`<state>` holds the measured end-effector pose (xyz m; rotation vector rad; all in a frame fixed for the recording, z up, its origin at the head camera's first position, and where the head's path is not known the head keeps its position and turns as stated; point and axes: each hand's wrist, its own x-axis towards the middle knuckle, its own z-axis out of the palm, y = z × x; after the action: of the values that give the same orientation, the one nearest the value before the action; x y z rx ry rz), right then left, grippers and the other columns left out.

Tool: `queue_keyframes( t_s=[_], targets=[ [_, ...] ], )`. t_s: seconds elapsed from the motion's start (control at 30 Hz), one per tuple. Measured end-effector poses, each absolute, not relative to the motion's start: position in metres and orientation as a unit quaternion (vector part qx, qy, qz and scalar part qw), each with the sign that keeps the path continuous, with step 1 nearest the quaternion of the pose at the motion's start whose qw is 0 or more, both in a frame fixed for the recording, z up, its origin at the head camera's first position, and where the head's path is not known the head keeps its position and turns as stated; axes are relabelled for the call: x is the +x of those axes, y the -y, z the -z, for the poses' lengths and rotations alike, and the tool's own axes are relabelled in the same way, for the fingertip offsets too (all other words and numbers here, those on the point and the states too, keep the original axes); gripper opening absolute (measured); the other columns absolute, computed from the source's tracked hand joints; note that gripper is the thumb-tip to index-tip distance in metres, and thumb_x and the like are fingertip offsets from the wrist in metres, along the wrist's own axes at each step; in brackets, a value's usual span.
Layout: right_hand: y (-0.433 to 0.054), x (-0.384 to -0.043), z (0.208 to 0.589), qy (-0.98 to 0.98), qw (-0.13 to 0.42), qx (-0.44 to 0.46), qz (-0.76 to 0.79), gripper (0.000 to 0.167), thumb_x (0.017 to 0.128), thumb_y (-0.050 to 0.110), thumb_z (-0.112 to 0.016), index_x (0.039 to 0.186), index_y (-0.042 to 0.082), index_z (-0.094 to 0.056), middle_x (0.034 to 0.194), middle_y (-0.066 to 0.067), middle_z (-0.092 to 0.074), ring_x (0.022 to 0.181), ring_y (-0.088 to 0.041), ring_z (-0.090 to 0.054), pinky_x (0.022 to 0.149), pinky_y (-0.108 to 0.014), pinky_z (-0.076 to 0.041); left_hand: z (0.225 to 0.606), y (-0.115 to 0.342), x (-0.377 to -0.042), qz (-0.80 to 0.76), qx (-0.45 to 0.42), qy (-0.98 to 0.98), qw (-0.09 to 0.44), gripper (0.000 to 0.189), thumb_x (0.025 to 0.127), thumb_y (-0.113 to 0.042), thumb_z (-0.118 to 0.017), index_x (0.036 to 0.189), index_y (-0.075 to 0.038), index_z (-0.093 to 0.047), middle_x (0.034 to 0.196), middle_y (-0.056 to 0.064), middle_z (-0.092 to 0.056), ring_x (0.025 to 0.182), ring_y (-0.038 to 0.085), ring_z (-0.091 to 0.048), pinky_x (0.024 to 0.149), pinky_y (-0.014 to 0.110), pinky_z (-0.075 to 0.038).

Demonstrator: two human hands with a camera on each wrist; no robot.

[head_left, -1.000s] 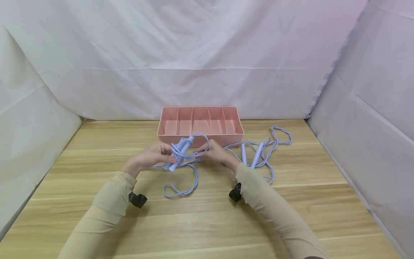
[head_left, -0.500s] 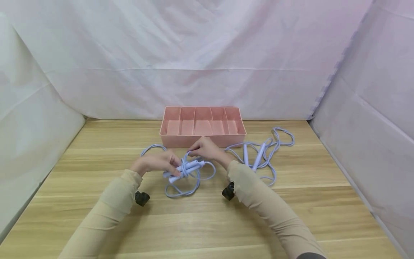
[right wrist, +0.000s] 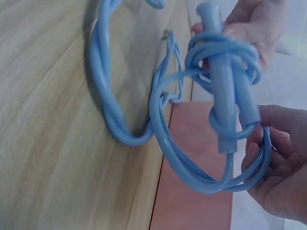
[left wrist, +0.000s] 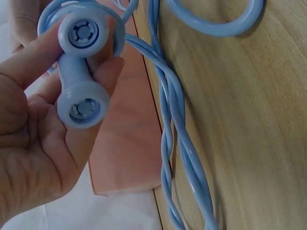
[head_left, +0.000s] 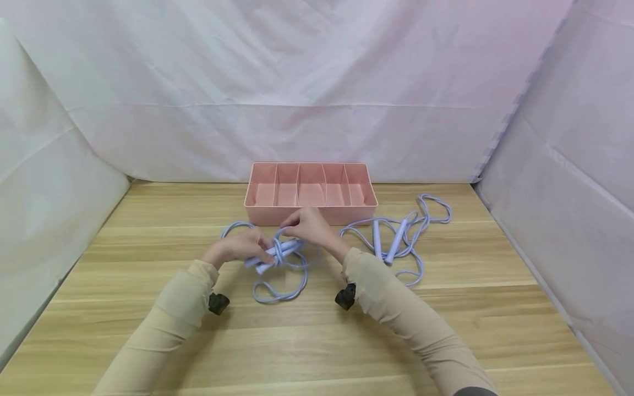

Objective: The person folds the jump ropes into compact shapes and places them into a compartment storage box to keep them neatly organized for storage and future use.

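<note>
My left hand grips the two light-blue handles of a jump rope side by side, thumb and fingers round them. In the left wrist view the hollow handle ends face the camera. Several turns of cord wrap the handles' middle. My right hand pinches the cord near the far handle ends, and a loop of it hangs below in the right wrist view. More of this cord trails on the wooden table under both hands. A second light-blue jump rope lies to the right, its two handles among loose loops.
A pink tray with several compartments stands just beyond my hands, near the back edge of the table. White cloth hangs behind it and along both sides.
The held handles have come down and turned to lie flatter, pointing right. My right hand has carried the cord over them, and the wraps now sit round their middle.
</note>
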<state>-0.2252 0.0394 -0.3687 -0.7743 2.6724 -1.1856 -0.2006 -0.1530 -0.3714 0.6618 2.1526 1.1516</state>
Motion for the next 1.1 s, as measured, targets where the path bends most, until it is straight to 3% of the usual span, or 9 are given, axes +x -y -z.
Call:
queue_keyframes(
  t_s=[0.23,0.4,0.67,0.77,0.93,1.0,1.1],
  targets=[
    [-0.039,-0.221,0.362,-0.881,0.025,-0.261,0.395,0.012,0.08,0.012,-0.067,0.09,0.007,-0.072,0.087,-0.003,-0.07,0.066,-0.007,-0.056,0.058,-0.015,-0.045,0.367,0.155,-0.203,-0.413,0.173,-0.862,0.239,0.013,0.075,-0.007,-0.067,0.066,0.001,-0.061,0.056,-0.006,-0.054,0.052,0.007,-0.048,0.049,0.019,-0.04],
    [-0.038,-0.218,0.357,-0.881,0.02,-0.267,0.389,0.014,0.082,0.011,-0.064,0.092,0.008,-0.072,0.083,-0.003,-0.07,0.06,-0.011,-0.051,0.052,-0.015,-0.04,0.366,0.154,-0.204,-0.403,0.15,-0.876,0.219,0.013,0.075,-0.006,-0.067,0.067,0.002,-0.061,0.057,-0.005,-0.055,0.052,0.007,-0.049,0.05,0.02,-0.041],
    [-0.038,-0.215,0.357,-0.864,0.041,-0.284,0.414,0.021,0.084,0.01,-0.062,0.104,0.006,-0.068,0.066,-0.005,-0.067,0.053,-0.019,-0.06,0.038,-0.016,-0.033,0.361,0.151,-0.2,-0.39,0.119,-0.897,0.167,0.015,0.076,-0.006,-0.065,0.064,0.001,-0.057,0.051,-0.003,-0.051,0.044,0.006,-0.04,0.043,0.019,-0.034],
    [-0.038,-0.213,0.359,-0.848,0.04,-0.29,0.442,0.025,0.085,0.008,-0.061,0.11,0.004,-0.065,0.074,-0.009,-0.068,0.056,-0.022,-0.061,0.04,-0.017,-0.038,0.36,0.153,-0.201,-0.399,0.109,-0.898,0.152,0.011,0.077,-0.008,-0.065,0.073,0.002,-0.063,0.059,0.0,-0.056,0.052,0.01,-0.044,0.05,0.021,-0.037],
    [-0.039,-0.21,0.366,-0.806,0.027,-0.26,0.531,0.027,0.086,0.008,-0.061,0.111,0.0,-0.063,0.083,-0.013,-0.066,0.064,-0.03,-0.062,0.053,-0.027,-0.052,0.362,0.157,-0.204,-0.446,0.076,-0.878,0.153,0.021,0.081,-0.011,-0.063,0.092,0.006,-0.063,0.086,0.011,-0.062,0.074,0.018,-0.052,0.062,0.026,-0.045],
    [-0.04,-0.208,0.368,-0.787,0.02,-0.249,0.563,0.027,0.086,0.008,-0.061,0.111,-0.001,-0.062,0.079,-0.014,-0.066,0.063,-0.03,-0.061,0.053,-0.03,-0.052,0.363,0.158,-0.205,-0.471,0.06,-0.867,0.152,0.024,0.082,-0.011,-0.063,0.096,0.007,-0.062,0.092,0.013,-0.059,0.077,0.019,-0.053,0.063,0.026,-0.046],
    [-0.042,-0.206,0.37,-0.774,0.02,-0.25,0.581,0.028,0.087,0.009,-0.059,0.113,0.0,-0.061,0.075,-0.014,-0.066,0.058,-0.022,-0.059,0.048,-0.022,-0.047,0.364,0.16,-0.205,-0.508,0.042,-0.846,0.156,0.027,0.082,-0.011,-0.063,0.099,0.009,-0.061,0.094,0.011,-0.058,0.079,0.018,-0.052,0.064,0.026,-0.046]
  ],
)
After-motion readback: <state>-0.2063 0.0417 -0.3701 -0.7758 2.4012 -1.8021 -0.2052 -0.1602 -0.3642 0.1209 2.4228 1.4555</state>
